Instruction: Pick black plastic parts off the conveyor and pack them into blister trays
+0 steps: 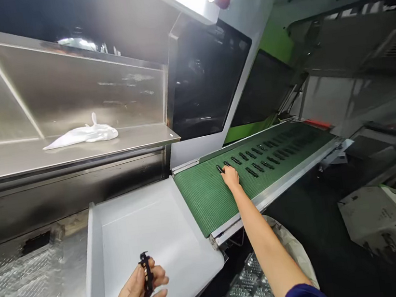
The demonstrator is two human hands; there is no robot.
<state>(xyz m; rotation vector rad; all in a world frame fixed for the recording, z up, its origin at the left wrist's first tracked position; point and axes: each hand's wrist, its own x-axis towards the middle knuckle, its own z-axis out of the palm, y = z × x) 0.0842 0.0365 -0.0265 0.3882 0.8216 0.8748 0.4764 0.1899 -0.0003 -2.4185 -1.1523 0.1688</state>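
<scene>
My left hand [136, 293] is closed on a small, narrow black plastic part [147, 274] with notched edges, pinched between thumb and fingers above the white tray [145, 223]. My right hand [231, 177] reaches out over the green conveyor belt [205, 201]. Its fingertips are closed on the end of another black plastic part [219, 169] at the near end of a row. Several more black parts [252, 171] lie in two rows along the belt, running toward its far end.
On the steel shelf [138, 139] at left lies a crumpled white cloth or glove [86, 134]. Clear plastic trays [16, 294] are at lower left, with more clear trays [245, 288] under the belt. A pale bag [298, 247] hangs beside my right forearm. A grey machine [386, 221] stands at right.
</scene>
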